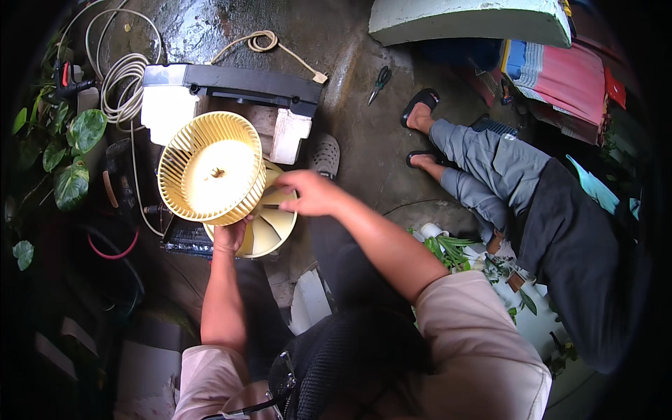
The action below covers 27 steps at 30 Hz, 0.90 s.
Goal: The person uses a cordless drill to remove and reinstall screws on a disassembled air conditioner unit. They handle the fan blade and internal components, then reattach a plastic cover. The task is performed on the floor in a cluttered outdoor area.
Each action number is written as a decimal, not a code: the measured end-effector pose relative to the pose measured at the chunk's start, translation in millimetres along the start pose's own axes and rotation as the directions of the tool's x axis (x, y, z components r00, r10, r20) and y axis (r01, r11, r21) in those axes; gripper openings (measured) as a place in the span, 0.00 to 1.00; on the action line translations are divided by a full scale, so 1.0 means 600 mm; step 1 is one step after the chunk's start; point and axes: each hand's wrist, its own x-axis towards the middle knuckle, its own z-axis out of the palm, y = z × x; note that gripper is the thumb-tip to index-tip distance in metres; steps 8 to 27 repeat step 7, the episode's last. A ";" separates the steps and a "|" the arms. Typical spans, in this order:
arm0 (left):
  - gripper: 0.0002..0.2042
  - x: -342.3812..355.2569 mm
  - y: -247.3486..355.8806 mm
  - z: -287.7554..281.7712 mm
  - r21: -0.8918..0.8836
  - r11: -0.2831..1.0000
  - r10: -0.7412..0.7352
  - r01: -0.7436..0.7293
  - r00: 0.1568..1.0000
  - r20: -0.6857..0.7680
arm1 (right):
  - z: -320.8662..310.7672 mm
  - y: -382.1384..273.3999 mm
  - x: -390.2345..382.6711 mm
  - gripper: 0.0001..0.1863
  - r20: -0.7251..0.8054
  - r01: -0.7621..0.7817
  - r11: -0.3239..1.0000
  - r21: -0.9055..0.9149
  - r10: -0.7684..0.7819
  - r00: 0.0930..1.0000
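Note:
A cream-yellow blower wheel (pixel 217 164), a drum ringed with thin slats, is tilted so its open face shows. My left hand (pixel 231 236) grips it at its lower rim; the wheel hides most of those fingers. Partly behind and below the wheel is a cream fan (pixel 269 227) with broad blades. My right hand (pixel 313 193) reaches over the fan's right side, its fingers apart and slightly blurred. Whether the fingertips touch the fan, I cannot tell. Just beyond the wheel stands a black-and-white foam housing (pixel 255 89).
A coiled pale cable (pixel 126 87) lies at the far left, with a knotted cord (pixel 262 42) behind the housing. Pliers (pixel 380 84) rest on the wet concrete. Another person in grey trousers (pixel 483 157) is at the right. Leafy plants (pixel 84 133) line the left side.

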 end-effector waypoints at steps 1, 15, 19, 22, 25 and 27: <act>0.30 0.002 -0.002 -0.004 0.039 0.999 0.012 -0.011 1.000 -0.019 | -0.043 0.027 0.003 0.17 -0.004 -0.095 0.988 0.124 0.096 0.995; 0.30 -0.031 -0.048 -0.057 0.207 0.967 0.188 -0.149 0.965 -0.183 | -0.401 0.317 0.108 0.06 -0.529 -0.379 0.841 0.386 0.539 0.656; 0.30 -0.031 -0.048 -0.057 0.207 0.967 0.188 -0.149 0.965 -0.183 | -0.401 0.317 0.108 0.06 -0.529 -0.379 0.841 0.386 0.539 0.656; 0.30 -0.031 -0.048 -0.057 0.207 0.967 0.188 -0.149 0.965 -0.183 | -0.401 0.317 0.108 0.06 -0.529 -0.379 0.841 0.386 0.539 0.656; 0.30 -0.031 -0.048 -0.057 0.207 0.967 0.188 -0.149 0.965 -0.183 | -0.401 0.317 0.108 0.06 -0.529 -0.379 0.841 0.386 0.539 0.656; 0.30 -0.031 -0.048 -0.057 0.207 0.967 0.188 -0.149 0.965 -0.183 | -0.401 0.317 0.108 0.06 -0.529 -0.379 0.841 0.386 0.539 0.656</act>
